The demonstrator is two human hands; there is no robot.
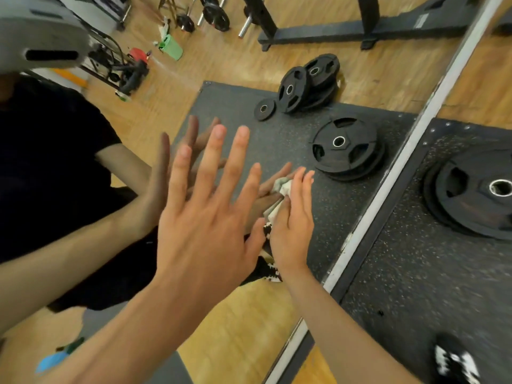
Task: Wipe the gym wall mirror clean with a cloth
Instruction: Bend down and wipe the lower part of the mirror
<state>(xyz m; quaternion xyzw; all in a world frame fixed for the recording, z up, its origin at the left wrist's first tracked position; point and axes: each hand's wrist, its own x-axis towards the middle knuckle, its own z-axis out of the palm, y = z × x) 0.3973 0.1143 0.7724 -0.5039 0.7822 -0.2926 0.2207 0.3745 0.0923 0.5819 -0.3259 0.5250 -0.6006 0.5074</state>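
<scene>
The left hand was spread wide, fingers straight and apart, holding nothing. It was raised close to the gym wall mirror, and whether the palm touched the glass could not be told. Just to its right, the right hand lay flat with straight fingers, pressing a pale crumpled cloth against the mirror. The cloth bunched out at the left of those fingers, next to the thumb. Both hands met their own reflections in the glass, along with the reflected person in a black shirt at the left.

Farther into the reflection lay a large black weight plate on a speckled mat, a leaning stack of plates beyond it, and a green cup on the wooden floor at far left.

The mirror's pale edge strip ran diagonally from the far right down to the near middle. To the right of it, on the real rubber mat, lay another weight plate, and a black-and-white shoe showed at the near right.
</scene>
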